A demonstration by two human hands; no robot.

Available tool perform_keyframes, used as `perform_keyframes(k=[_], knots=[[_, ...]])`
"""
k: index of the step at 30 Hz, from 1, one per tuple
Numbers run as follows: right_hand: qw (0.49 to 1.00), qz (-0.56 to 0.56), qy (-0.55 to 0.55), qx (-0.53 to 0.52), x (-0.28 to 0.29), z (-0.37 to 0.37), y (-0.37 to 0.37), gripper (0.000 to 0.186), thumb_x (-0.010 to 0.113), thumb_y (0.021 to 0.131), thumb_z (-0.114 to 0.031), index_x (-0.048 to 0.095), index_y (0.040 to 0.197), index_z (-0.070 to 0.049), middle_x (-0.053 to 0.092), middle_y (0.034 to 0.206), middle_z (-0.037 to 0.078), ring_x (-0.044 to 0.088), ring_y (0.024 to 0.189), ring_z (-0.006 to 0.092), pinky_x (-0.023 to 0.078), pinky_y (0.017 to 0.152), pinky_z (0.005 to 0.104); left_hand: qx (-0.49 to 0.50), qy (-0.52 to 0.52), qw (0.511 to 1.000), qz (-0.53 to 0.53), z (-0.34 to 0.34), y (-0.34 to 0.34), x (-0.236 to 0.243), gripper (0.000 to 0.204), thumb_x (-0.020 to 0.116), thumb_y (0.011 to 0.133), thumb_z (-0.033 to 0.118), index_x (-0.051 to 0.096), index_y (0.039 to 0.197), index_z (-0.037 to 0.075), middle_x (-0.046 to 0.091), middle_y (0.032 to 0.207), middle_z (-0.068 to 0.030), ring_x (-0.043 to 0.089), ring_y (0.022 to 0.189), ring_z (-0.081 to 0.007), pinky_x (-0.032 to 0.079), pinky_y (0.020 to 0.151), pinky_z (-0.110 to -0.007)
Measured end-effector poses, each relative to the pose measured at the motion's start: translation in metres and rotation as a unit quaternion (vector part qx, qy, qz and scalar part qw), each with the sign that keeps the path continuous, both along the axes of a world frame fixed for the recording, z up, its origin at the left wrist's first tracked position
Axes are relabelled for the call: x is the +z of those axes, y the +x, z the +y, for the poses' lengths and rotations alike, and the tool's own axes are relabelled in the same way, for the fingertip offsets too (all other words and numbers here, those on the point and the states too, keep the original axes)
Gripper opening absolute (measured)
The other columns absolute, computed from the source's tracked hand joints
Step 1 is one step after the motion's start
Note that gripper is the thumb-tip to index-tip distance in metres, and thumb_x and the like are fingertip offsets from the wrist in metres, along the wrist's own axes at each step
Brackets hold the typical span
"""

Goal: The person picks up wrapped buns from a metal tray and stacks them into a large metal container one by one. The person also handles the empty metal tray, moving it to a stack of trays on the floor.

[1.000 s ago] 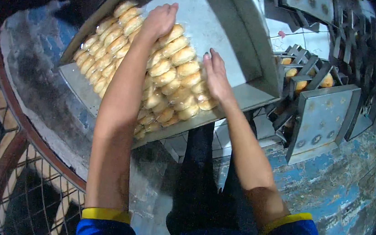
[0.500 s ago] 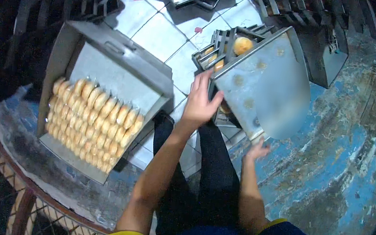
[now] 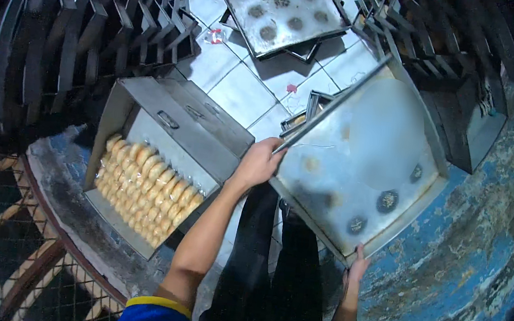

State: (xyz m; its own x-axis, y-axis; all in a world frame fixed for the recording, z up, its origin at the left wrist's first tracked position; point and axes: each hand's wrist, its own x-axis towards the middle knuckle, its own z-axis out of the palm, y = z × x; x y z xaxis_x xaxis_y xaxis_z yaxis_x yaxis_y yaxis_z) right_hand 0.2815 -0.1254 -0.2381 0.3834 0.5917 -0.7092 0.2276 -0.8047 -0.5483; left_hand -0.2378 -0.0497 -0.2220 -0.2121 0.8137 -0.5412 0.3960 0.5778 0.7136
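A flat metal baking tray with a low rim and dark round burn marks is tilted in front of me, to the right. My left hand is closed around its left corner. At the near corner my right hand grips the rim, thumb over the edge and the other fingers mostly hidden beneath. A stack of metal trays lies under the held tray and is largely covered by it. Left of my left hand stands an open metal box holding rows of round golden buns in clear plastic.
Farther off, another marked tray tops a crisscrossed stack on white floor tiles. Tall stacks of dark metal trays rise at left and far right. A metal container stands right, on worn blue flooring. A lattice barrier lies near left.
Both hands have closed on the tray's corners; the right was open beside it before. The tray has come nearer and now hides the buns in the stack below. My view has shifted.
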Motion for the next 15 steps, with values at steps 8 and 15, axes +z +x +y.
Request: perform_keyframes(k=[8, 15], knots=[[0.986, 0.106, 0.101, 0.081, 0.039, 0.262, -0.238, 0.052, 0.068, 0.095, -0.019, 0.055, 0.141, 0.001, 0.065, 0.117, 0.012, 0.064, 0.108, 0.026, 0.053, 0.093, 0.0418, 0.452, 0.211, 0.858, -0.127, 0.004, -0.148, 0.045, 0.057, 0.06, 0.107, 0.04, 0.054, 0.144, -0.003, 0.062, 0.141, -0.0163, 0.059, 0.128, -0.0285, 0.045, 0.11, -0.044], [0.961, 0.102, 0.167, 0.196, -0.129, 0.46, -0.522, 0.04, 0.052, 0.083, -0.005, 0.06, 0.122, 0.006, 0.059, 0.082, 0.01, 0.054, 0.063, 0.0183, 0.043, 0.054, 0.0355, 0.285, 0.103, 0.95, 0.074, -0.034, -0.085, 0.036, 0.036, 0.066, 0.098, 0.007, 0.06, 0.132, -0.001, 0.065, 0.122, -0.021, 0.067, 0.113, -0.0337, 0.052, 0.099, -0.041]])
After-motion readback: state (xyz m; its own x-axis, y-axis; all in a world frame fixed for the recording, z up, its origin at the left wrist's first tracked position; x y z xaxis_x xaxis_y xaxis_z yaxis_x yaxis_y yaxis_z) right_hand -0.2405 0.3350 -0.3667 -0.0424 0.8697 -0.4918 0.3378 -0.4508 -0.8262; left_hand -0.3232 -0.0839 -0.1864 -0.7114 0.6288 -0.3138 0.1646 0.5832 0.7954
